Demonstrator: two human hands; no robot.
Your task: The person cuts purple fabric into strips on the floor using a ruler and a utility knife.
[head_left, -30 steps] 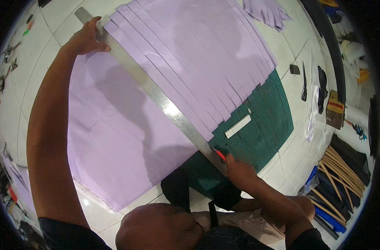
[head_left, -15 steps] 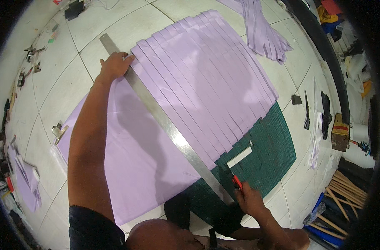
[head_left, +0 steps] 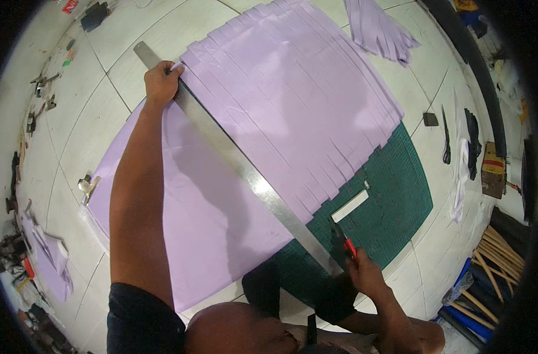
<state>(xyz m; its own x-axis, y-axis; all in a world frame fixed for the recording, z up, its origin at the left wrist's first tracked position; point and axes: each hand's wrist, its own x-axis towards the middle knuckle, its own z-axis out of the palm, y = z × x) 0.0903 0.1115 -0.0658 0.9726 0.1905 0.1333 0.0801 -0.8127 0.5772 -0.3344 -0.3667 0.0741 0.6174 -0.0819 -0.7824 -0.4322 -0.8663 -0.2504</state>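
On the steel ruler's (head_left: 245,168) far end: our left hand (head_left: 161,82), fingers pressed flat.
Near end, over green cutting mat (head_left: 398,194): our right hand (head_left: 366,272) grips red cutter (head_left: 345,241).
Beneath the ruler: lilac sheet (head_left: 221,224).

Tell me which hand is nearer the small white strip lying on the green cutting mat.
Right. The right hand holds a red cutter just below the white strip; the left hand presses the metal ruler's far end.

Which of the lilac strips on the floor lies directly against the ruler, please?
The leftmost cut strip: its edge runs along the ruler, under the left hand; the others lie farther right.
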